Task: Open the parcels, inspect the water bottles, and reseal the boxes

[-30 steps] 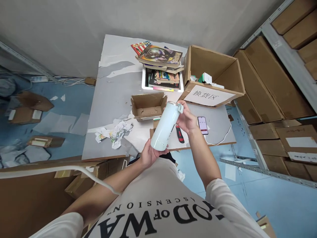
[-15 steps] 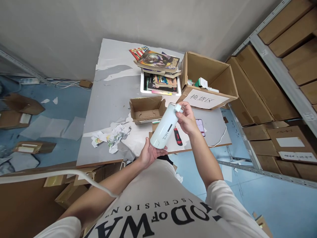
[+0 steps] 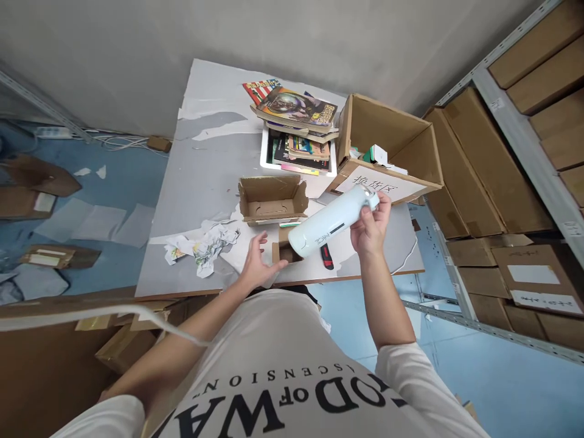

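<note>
My right hand (image 3: 371,225) grips the lid end of a pale blue water bottle (image 3: 326,224) marked "NICE". The bottle is tilted, its base pointing left and down over a small open cardboard box (image 3: 283,250) at the table's front edge. Part of that box is hidden behind the bottle. To its left, my left hand (image 3: 260,261) is open, fingers apart, with nothing in it; the thumb reaches toward the box's side, and I cannot tell whether they touch. Behind stands another open cardboard box (image 3: 272,210). Just below the bottle lies a red and black box cutter (image 3: 327,257).
Crumpled printed paper (image 3: 207,246) lies on the table (image 3: 182,182) at left. A white foam box (image 3: 263,155) holds books and magazines (image 3: 296,112). Right of it stands a large carton (image 3: 392,131) with a handwritten label and small boxes inside. Shelves of cartons (image 3: 531,267) flank the right side.
My left hand has come off the bottle's base and moved left. My right hand has carried the bottle right, tipping it closer to level. The small box beneath now shows more.
</note>
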`<move>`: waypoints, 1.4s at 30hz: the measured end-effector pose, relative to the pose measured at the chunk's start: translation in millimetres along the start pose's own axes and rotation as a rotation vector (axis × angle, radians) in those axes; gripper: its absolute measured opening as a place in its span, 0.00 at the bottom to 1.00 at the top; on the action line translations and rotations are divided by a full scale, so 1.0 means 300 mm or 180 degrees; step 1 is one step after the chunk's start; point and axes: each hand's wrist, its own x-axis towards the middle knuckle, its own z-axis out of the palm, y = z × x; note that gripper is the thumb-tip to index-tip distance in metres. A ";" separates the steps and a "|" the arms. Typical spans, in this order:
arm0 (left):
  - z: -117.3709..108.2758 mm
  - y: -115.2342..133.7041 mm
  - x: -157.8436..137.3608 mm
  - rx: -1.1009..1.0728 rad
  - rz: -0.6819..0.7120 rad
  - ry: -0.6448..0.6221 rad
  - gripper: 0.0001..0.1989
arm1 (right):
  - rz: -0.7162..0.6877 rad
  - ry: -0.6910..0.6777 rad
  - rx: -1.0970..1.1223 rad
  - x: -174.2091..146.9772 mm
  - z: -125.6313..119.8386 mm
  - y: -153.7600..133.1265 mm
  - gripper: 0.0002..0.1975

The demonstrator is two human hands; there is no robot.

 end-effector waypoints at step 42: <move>0.084 -0.153 0.009 -0.0233 0.0282 -0.0504 0.46 | -0.0589 -0.3395 -0.5400 -0.368 0.194 0.209 0.32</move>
